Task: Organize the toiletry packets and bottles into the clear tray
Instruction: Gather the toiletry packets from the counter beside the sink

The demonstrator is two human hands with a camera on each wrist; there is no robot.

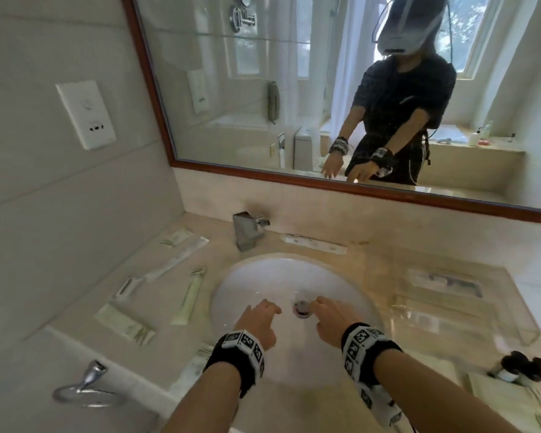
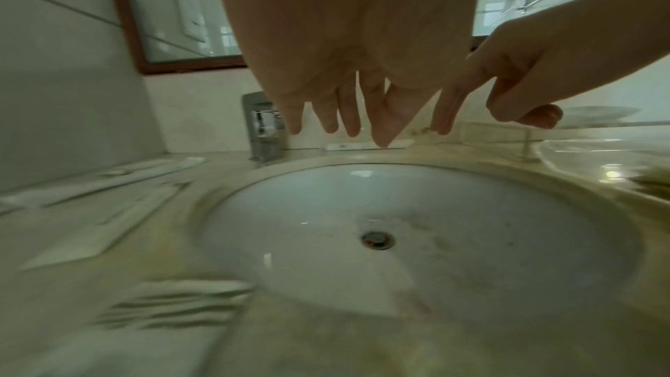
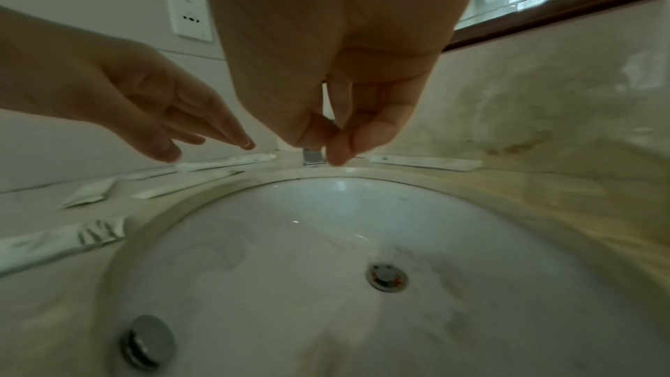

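Both my hands hover over the white sink (image 1: 241, 276) and hold nothing. My left hand (image 1: 270, 309) (image 2: 344, 128) hangs with straight fingers. My right hand (image 1: 320, 303) (image 3: 326, 151) is above the drain (image 1: 302, 307), fingers loosely curled, thumb near the fingertips. Several pale toiletry packets lie on the counter to the left: a long white one (image 1: 175, 260), a green one (image 1: 189, 298) and a flat one (image 1: 125, 325). Another packet (image 1: 313, 243) lies behind the sink. The clear tray (image 1: 450, 320) stands right of the sink with a packet (image 1: 444, 282) inside. Dark-capped small bottles (image 1: 519, 368) stand at the front right.
A square metal faucet (image 1: 247, 229) rises behind the basin. A mirror with a wooden frame (image 1: 325, 181) runs along the back wall, and a white wall socket (image 1: 86, 114) is on the left wall. A chrome ring (image 1: 82, 385) hangs at the front left. More packets (image 1: 512, 398) lie near the bottles.
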